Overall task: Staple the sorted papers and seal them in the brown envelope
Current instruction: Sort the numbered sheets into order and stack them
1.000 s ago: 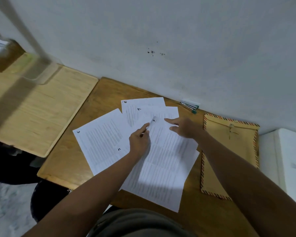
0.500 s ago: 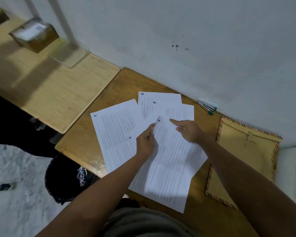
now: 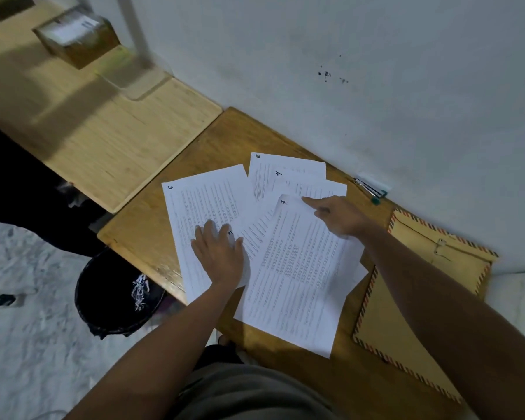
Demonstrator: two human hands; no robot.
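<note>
Several printed white sheets with handwritten numbers lie fanned out on the brown wooden table (image 3: pixel 225 137). The sheet marked 5 (image 3: pixel 200 207) is leftmost, and the sheet marked 1 (image 3: pixel 297 268) lies on top at the right. My left hand (image 3: pixel 219 256) rests flat, fingers spread, on the sheets near the 5 page. My right hand (image 3: pixel 337 215) presses the top of the sheet marked 1, index finger pointing at its upper edge. The brown envelope (image 3: pixel 412 298) with a striped border lies to the right of the papers. A stapler (image 3: pixel 370 189) sits by the wall.
A lighter wooden desk (image 3: pixel 103 140) adjoins the table on the left, holding a small cardboard box (image 3: pixel 76 37) and a lamp base (image 3: pixel 134 77). A black bin (image 3: pixel 112 292) stands on the floor below the table's left edge. The white wall runs close behind.
My left hand let go of the sheet corner it pinched and moved left, now lying flat on the papers. My right hand stays on the top sheet. The view shifted to the left.
</note>
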